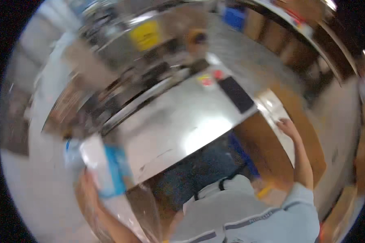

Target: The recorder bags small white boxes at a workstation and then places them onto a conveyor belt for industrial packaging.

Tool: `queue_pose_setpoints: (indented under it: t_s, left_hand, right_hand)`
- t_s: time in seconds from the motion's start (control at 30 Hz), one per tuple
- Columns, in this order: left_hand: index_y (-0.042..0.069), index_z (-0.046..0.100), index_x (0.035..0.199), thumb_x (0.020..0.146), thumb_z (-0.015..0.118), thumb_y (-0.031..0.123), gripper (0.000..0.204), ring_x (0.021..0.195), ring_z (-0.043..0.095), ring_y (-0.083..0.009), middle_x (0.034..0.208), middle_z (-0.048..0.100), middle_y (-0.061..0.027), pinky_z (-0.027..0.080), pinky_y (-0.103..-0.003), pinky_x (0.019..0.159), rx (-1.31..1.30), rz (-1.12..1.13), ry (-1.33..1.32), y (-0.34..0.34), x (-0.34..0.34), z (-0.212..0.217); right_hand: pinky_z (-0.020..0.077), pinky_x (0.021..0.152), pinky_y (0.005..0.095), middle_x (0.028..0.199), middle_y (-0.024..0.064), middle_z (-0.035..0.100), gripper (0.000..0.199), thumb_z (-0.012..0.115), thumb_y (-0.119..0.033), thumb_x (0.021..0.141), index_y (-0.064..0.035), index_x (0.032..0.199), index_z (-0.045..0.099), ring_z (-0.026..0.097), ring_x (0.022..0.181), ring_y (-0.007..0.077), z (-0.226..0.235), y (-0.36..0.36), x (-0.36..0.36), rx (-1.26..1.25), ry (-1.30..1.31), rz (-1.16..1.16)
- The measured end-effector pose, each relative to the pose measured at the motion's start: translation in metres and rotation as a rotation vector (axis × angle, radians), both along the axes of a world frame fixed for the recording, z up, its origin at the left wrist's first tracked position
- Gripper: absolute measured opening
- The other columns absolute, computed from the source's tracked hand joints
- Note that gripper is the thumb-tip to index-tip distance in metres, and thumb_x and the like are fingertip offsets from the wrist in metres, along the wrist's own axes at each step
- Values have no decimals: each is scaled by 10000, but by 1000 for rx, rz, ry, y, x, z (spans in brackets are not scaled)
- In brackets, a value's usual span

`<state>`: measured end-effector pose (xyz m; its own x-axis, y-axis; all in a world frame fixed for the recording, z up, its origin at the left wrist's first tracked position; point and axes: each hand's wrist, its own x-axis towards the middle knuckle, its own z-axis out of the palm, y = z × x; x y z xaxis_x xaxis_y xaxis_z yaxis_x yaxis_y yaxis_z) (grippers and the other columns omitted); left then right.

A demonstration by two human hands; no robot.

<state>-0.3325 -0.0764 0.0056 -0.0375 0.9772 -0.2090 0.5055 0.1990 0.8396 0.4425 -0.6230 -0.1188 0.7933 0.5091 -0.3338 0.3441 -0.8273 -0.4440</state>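
Observation:
At the left end of the table, my left hand (pixel 89 186) is against the near left side of a white and bright-blue package (pixel 115 168). Motion smears its fingers, so their grip does not show. Off the table's right end, my right hand (pixel 287 126) reaches out with its fingers drawn together at the edge of a long white piece (pixel 271 104). Whatever the fingers pinch there is too blurred to make out. That white piece lies along brown cardboard (pixel 308 141).
Between my hands stretches a shiny white tabletop (pixel 162 129). A dark flat pad (pixel 236 95) and a small red and yellow item (pixel 206 80) lie at its far right. Blurred clutter lines its far edge, below a yellow sign (pixel 145 35). A blue bin (pixel 234 18) stands farther back.

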Motion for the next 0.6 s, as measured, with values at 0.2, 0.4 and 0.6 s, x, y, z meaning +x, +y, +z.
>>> queue_pose_setpoints:
  t_s: [0.2, 0.4, 0.6]
  left_hand:
    - [-37, 673, 1042, 818, 766, 329, 439, 855, 699, -280, 911, 716, -189, 521, -381, 770, 546, 80, 372, 24, 33, 13]
    - [-13, 668, 993, 936, 614, 171, 200, 800, 696, -328, 861, 697, -209, 522, -402, 726, 966, 88, 361, -2, 62, 54]
    - [45, 676, 1025, 962, 565, 173, 181, 813, 684, -363, 896, 701, -180, 520, -423, 712, 919, -76, 420, -51, 122, 113]
  right_hand:
    - [498, 795, 299, 967, 118, 680, 387, 633, -147, 914, 79, 1226, 592, 624, 887, 164, 74, 67, -59, 368, -33, 209]
    - [495, 855, 305, 1019, 119, 674, 382, 645, -126, 926, 67, 1250, 586, 616, 945, 163, 149, 105, -101, 487, -102, 286]
    - [497, 931, 337, 1225, 165, 655, 418, 687, -82, 881, -21, 1284, 595, 640, 1102, 254, 200, 195, -159, 660, -100, 494]
